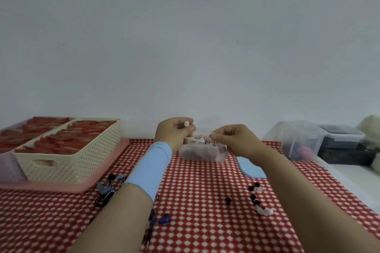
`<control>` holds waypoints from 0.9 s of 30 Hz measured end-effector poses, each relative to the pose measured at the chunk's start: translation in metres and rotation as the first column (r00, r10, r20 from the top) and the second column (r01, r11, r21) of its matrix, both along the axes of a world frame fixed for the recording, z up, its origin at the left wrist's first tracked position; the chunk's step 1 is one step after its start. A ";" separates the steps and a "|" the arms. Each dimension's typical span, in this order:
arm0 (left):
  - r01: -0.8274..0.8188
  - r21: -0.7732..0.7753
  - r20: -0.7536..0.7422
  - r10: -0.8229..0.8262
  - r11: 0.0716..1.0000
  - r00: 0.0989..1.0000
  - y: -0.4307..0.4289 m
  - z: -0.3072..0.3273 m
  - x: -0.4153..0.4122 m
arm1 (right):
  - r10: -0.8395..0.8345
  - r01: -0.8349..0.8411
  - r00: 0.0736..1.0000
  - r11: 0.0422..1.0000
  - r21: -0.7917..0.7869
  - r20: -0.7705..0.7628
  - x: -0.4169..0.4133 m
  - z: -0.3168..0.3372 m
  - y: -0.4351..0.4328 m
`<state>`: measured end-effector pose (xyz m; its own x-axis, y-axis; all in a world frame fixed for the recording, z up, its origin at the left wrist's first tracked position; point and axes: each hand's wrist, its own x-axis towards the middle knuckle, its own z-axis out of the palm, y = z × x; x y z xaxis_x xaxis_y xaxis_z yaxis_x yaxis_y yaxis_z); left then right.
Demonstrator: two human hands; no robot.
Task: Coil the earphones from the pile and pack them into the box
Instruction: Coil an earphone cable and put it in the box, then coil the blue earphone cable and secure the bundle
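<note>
Earphones (202, 140), one white-and-red bundle, are sitting at the open top of one small clear box (202, 155). Two hands are meeting over the box: the left hand (173, 132) and the right hand (232, 139) are each pinching the cord with curled fingers. One blue-and-black earphone tangle (109, 189) is lying left of the box.

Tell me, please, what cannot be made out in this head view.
Head view:
The earphones: small, blurred, partly hidden by the left hand and right hand holding them; how far coiled is unclear.
The box: contents blurred by its cloudy wall.
The blue earphones: partly under the left forearm.
</note>
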<state>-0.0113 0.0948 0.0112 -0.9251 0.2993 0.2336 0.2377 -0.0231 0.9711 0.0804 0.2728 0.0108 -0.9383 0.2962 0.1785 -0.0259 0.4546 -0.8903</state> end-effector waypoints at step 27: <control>-0.046 -0.864 -0.228 -0.307 0.502 0.924 0.015 -0.010 -0.066 | -0.066 -0.057 0.986 0.737 0.674 0.155 -0.078 0.008 0.017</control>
<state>-0.0771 0.1101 0.0017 -0.7798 0.6235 0.0571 0.5895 0.7005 0.4023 0.0028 0.2895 0.0185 -0.9701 0.1600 0.1827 0.0901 0.9357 -0.3411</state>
